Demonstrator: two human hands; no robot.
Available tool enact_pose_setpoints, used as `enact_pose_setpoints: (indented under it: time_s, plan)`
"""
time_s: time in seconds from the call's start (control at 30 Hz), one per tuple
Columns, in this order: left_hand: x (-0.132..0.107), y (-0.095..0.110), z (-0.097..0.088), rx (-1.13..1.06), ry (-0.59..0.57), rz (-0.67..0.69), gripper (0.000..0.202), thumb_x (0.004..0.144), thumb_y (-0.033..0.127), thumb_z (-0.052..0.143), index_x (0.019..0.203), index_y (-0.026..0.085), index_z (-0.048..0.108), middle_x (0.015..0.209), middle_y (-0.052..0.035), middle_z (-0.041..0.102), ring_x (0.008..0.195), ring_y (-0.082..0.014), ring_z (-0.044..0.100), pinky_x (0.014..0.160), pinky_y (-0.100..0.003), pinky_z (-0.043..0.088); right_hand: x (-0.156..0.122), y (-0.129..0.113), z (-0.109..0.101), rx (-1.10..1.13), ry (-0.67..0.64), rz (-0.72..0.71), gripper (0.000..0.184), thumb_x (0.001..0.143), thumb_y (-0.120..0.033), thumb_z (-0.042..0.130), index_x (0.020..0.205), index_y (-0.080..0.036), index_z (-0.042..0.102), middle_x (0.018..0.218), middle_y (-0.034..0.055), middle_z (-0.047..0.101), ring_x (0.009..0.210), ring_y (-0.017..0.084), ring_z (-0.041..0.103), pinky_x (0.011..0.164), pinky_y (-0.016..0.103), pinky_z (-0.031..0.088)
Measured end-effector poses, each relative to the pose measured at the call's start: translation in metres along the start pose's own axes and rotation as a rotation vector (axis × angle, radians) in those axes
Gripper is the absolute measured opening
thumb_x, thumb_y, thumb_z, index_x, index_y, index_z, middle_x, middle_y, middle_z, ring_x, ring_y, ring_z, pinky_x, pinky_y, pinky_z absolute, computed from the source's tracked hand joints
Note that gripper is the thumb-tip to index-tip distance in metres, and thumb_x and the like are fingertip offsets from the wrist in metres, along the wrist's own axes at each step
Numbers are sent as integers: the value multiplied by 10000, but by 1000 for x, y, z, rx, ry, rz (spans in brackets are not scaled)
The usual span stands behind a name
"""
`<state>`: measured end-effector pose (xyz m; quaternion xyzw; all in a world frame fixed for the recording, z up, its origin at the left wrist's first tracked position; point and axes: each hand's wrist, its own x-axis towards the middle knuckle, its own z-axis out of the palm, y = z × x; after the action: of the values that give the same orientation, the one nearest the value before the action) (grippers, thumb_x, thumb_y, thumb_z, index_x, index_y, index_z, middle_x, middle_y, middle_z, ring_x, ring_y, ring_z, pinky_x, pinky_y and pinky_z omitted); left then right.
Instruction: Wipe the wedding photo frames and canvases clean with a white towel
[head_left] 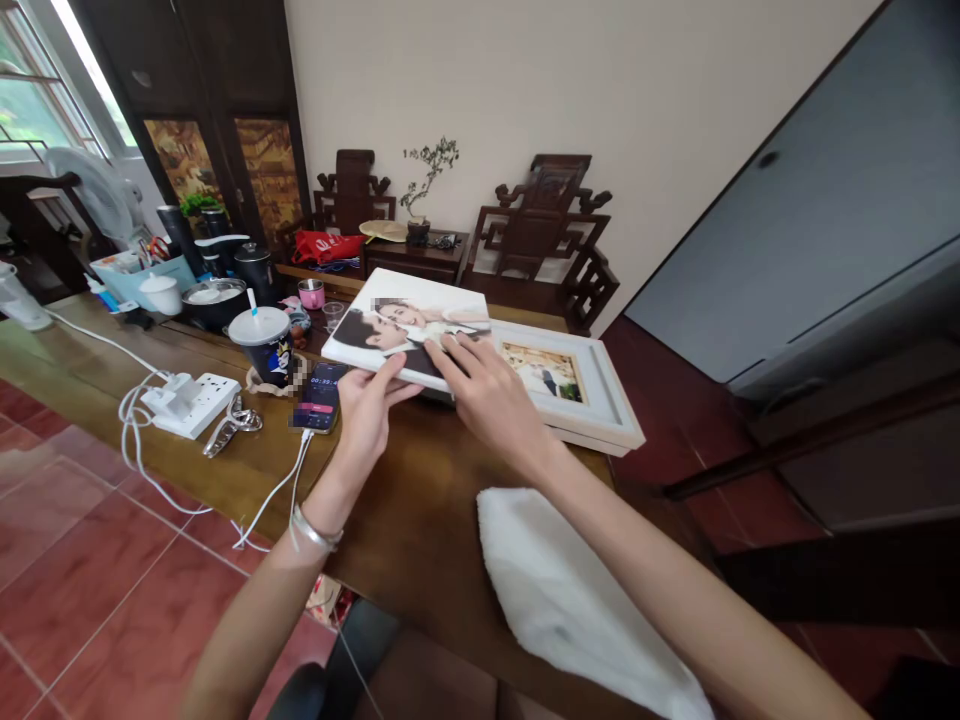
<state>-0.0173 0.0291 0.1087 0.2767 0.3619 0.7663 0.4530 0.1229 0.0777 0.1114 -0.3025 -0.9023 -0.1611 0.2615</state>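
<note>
Tilted above the wooden table is a white photo album (427, 293) with a picture of a couple on its cover. My left hand (367, 410) grips its near edge, thumb on top and fingers beneath. Resting on the cover, my right hand (487, 390) has its fingers stretched out over the picture. Behind and to the right lies a white box (611, 400) with a small framed photo (541, 374) set in it; the album overlaps its left side. A white fluffy cloth (555, 590) is on the table near my right forearm.
Left of my hands are a phone (319, 395) on a cable, a lidded cup (261, 335) with a straw, and a white power strip (195, 405) with trailing cords. A pot (214, 305) and a pink mug (310, 294) stand farther back. Dark wooden chairs (536, 230) line the wall.
</note>
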Motion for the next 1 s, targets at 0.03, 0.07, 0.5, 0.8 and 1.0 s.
enact_pose_setpoints:
  time_s: [0.03, 0.07, 0.5, 0.8, 1.0]
  plan:
    - [5, 0, -1, 8, -38, 1, 194, 689, 223, 756, 791, 82, 672, 787, -51, 704, 707, -146, 688, 723, -290, 587, 2, 8, 5, 31, 26, 1, 608, 778, 63, 358, 1357, -98, 454, 1335, 177, 545, 1252, 311, 477, 1039, 503, 395]
    - [9, -2, -4, 10, -92, -13, 214, 700, 225, 757, 844, 91, 673, 867, -63, 707, 795, -168, 697, 795, -321, 574, 4, 15, 7, 73, 55, 4, 620, 765, 59, 362, 1354, -106, 459, 1332, 164, 553, 1248, 297, 489, 1041, 488, 403]
    - [73, -79, -38, 28, 253, -648, 280, 756, 136, 681, 1007, 175, 564, 1412, -178, 385, 1365, -294, 354, 973, -423, 465, -1, 52, 4, 277, 320, 117, 683, 675, 19, 402, 1321, -175, 509, 1276, 81, 619, 1151, 252, 590, 964, 424, 497]
    - [75, -69, -39, -18, 192, -591, 185, 813, 195, 635, 962, 109, 566, 1029, -157, 646, 935, -235, 673, 806, -393, 577, -1, 54, 6, 293, 364, 89, 587, 736, -10, 427, 1293, -161, 537, 1250, 90, 636, 1104, 251, 621, 927, 410, 522]
    - [44, -41, -57, 59, 239, -402, 210, 710, 66, 694, 789, 145, 516, 671, 3, 616, 554, -94, 614, 702, -348, 619, 4, 51, 10, 306, 276, 89, 661, 682, 17, 412, 1308, -164, 517, 1275, 86, 620, 1150, 239, 593, 958, 410, 502]
